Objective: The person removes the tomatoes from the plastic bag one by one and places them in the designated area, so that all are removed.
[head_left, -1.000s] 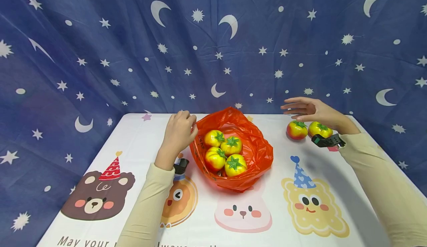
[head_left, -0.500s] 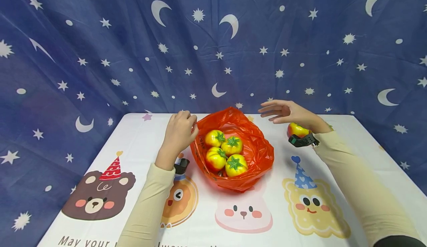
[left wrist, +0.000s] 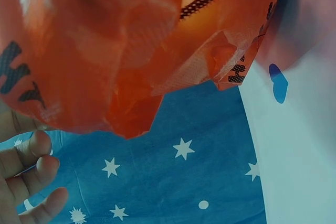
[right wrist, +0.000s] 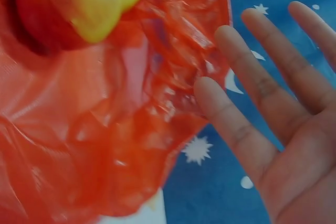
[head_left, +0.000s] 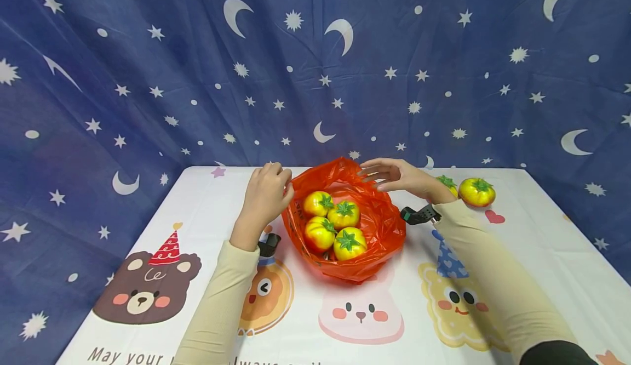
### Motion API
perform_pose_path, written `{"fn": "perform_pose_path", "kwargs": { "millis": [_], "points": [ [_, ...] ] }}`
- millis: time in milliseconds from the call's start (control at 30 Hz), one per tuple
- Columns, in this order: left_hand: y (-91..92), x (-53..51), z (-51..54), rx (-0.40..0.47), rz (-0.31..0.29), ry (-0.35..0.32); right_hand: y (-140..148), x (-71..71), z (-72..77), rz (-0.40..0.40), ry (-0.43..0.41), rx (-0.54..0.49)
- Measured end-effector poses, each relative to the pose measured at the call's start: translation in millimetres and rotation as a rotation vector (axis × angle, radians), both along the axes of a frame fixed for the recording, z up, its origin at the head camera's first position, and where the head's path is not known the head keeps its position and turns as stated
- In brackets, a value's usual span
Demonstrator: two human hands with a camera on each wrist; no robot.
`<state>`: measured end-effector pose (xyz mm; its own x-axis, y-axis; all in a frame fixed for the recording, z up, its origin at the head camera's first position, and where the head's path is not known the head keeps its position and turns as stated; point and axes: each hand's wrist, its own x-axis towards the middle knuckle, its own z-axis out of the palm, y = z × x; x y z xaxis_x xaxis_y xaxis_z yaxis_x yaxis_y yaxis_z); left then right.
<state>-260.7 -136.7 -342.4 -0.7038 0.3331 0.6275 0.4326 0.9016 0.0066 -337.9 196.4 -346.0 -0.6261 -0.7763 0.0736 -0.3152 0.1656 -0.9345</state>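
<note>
A red plastic bag [head_left: 377, 228] stands with its mouth wide on the white table. Inside it lie several yellow-red toy tomatoes [head_left: 349, 243] with green leaf tops. At the bag's left rim, my left hand [head_left: 266, 192] has curled fingers and pinches the edge; the thumb's contact is partly hidden. In the left wrist view its fingers [left wrist: 37, 177] lie beside the printed red film. My right hand [head_left: 399, 177] is over the bag's far right rim, fingers extended and holding nothing. Its fingers [right wrist: 247, 72] spread near the bag in the right wrist view.
Two more toy tomatoes sit at the table's back right; one tomato [head_left: 477, 192] is in full view, the other [head_left: 447, 185] partly behind my right wrist. A white cloth with cartoon prints covers the table [head_left: 207, 294]. A blue star curtain [head_left: 197, 52] hangs behind.
My right hand has moved left from above the two loose tomatoes to the bag's right rim, fingers still extended. The left hand and the bag stay in place.
</note>
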Motion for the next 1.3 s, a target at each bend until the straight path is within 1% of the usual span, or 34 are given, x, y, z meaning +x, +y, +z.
{"fn": "perform_pose_path", "kwargs": {
  "millis": [167, 333, 467, 600, 800, 1000, 1300],
  "points": [
    [0.0, 0.2, 0.4, 0.003, -0.003, 0.002, -11, -0.3, -11.4, 0.006, -0.032, -0.021],
    [-0.1, 0.1, 0.6, 0.004, -0.003, 0.002, -20, -1.3, -23.6, -0.007, -0.063, -0.019],
    [0.0, 0.1, 0.7, 0.008, -0.007, 0.008, -25, -2.6, -32.0, -0.002, -0.076, -0.026],
    [-0.2, -0.4, 0.7, 0.009, -0.007, 0.013, -29, -3.4, -39.3, 0.005, -0.069, -0.041],
    [-0.9, -0.3, 0.9, 0.006, -0.004, 0.004, -34, -2.3, -47.8, 0.026, -0.087, -0.034],
    [-0.5, 0.5, 1.7, 0.009, -0.007, 0.013, -37, -0.3, -54.7, 0.054, -0.116, -0.018],
    [0.0, 0.5, 0.5, 0.000, 0.001, 0.001, -39, -1.5, -65.8, 0.065, -0.117, 0.005]
  ]
}}
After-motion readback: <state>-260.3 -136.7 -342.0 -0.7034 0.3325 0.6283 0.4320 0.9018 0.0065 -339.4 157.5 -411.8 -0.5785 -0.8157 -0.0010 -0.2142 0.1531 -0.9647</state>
